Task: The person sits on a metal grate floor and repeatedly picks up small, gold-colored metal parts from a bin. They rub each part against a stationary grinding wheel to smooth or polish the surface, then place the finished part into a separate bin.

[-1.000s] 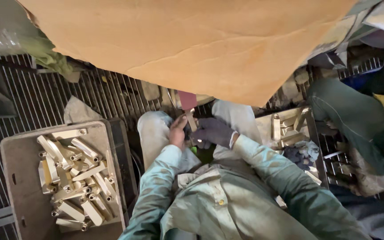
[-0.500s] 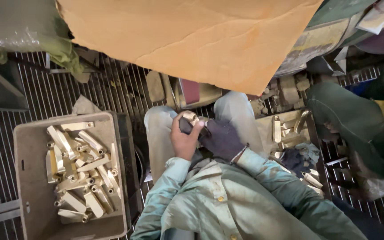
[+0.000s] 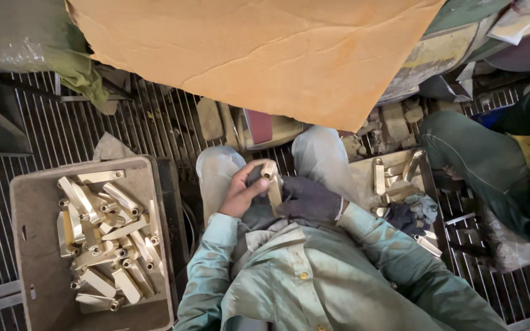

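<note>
My bare left hand (image 3: 241, 189) and my right hand (image 3: 309, 198), which wears a dark glove, meet between my knees in front of my chest. Both grip one brass-coloured metal part (image 3: 272, 184), a flat bar with a round end, held upright between them. A grey plastic crate (image 3: 32, 257) at my left holds several similar brass parts (image 3: 102, 236). A second shallow tray (image 3: 394, 178) at my right holds a few more of them.
A large sheet of brown cardboard (image 3: 259, 52) hangs over the far side. The floor is a metal grating (image 3: 44, 141). Another person's leg in dark green trousers (image 3: 486, 165) sits at the right. Rags (image 3: 415, 208) lie beside the right tray.
My hands have drawn closer to my chest with the brass part raised upright between them. The view has shifted, so the crate appears further right and nearer.
</note>
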